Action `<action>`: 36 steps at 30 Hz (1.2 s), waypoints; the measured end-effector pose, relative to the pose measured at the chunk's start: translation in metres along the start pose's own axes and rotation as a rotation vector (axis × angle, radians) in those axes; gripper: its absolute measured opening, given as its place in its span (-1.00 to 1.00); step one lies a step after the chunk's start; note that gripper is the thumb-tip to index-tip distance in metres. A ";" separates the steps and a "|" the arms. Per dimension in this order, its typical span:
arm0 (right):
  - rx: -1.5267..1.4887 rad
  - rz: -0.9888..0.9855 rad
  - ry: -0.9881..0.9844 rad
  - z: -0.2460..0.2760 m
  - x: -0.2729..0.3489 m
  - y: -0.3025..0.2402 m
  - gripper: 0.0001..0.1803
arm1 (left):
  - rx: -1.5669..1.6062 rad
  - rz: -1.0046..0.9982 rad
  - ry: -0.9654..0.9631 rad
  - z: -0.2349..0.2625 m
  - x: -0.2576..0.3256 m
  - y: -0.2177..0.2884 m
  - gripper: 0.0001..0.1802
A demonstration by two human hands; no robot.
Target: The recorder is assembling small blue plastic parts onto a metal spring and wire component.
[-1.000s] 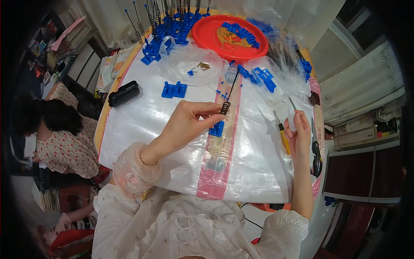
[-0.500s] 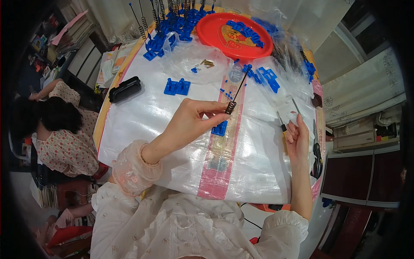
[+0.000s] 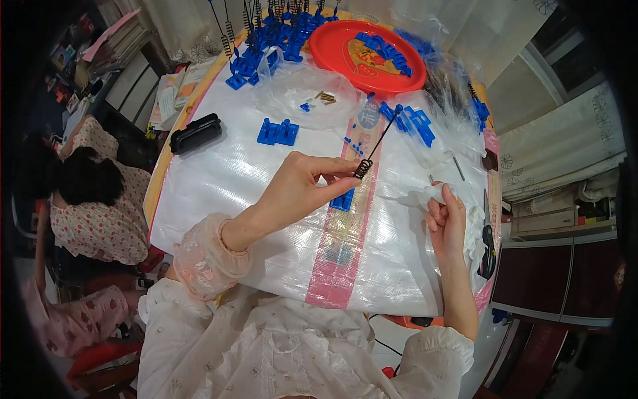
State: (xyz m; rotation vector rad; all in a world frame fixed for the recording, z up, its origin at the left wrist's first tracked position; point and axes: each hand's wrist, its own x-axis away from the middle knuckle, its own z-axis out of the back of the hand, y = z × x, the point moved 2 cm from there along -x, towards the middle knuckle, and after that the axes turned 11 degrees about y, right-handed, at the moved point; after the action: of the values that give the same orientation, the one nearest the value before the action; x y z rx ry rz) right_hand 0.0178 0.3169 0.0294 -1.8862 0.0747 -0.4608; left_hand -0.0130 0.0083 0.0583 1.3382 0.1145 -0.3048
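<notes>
Pinched between thumb and fingertips of the left hand (image 3: 299, 189) is a thin black rod with a spring coil (image 3: 372, 149) at its lower end. The pinch closes right on the coil, and the rod slants up and to the right from there, its far tip reaching toward a cluster of blue plastic pieces (image 3: 409, 123). This hand is raised above a white woven sheet (image 3: 226, 173) that covers the round table.

Over at the table's right edge, the right hand (image 3: 448, 223) is curled shut around a small white object (image 3: 435, 193); what the object is cannot be told. A small blue piece (image 3: 343, 199) lies on the sheet just under the left hand's fingers.

Farther back sit a red tray (image 3: 362, 60) holding blue parts, a clear plastic bag (image 3: 302, 96), a pair of blue clips (image 3: 278, 132) and a black case (image 3: 195, 133). Black scissors (image 3: 488, 243) rest beside the right hand. Another person (image 3: 86, 193) in a floral top sits at the left.
</notes>
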 end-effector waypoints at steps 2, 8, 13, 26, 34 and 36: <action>0.010 0.010 0.007 -0.002 0.001 0.001 -0.66 | 0.014 -0.004 -0.001 0.000 0.000 -0.001 -0.71; 0.027 0.027 0.015 -0.005 0.004 0.003 -0.66 | 0.042 0.049 -0.016 0.001 -0.001 -0.001 -0.71; 0.030 0.026 0.041 -0.007 0.005 0.004 -0.67 | 0.039 0.057 -0.017 0.002 0.000 -0.002 -0.72; 0.061 0.035 0.039 -0.010 0.007 0.003 -0.67 | 0.059 0.056 -0.021 0.001 0.000 -0.004 -0.73; 0.092 0.035 0.047 -0.013 0.009 0.003 -0.67 | 0.036 0.061 -0.028 0.001 -0.001 0.000 -0.72; 0.088 0.034 0.057 -0.013 0.009 0.002 -0.67 | 0.056 0.064 -0.026 0.000 -0.001 -0.002 -0.72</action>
State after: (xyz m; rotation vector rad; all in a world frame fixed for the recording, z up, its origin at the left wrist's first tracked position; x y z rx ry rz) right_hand 0.0222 0.3023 0.0340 -1.7829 0.1224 -0.4864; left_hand -0.0147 0.0079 0.0571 1.3901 0.0417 -0.2734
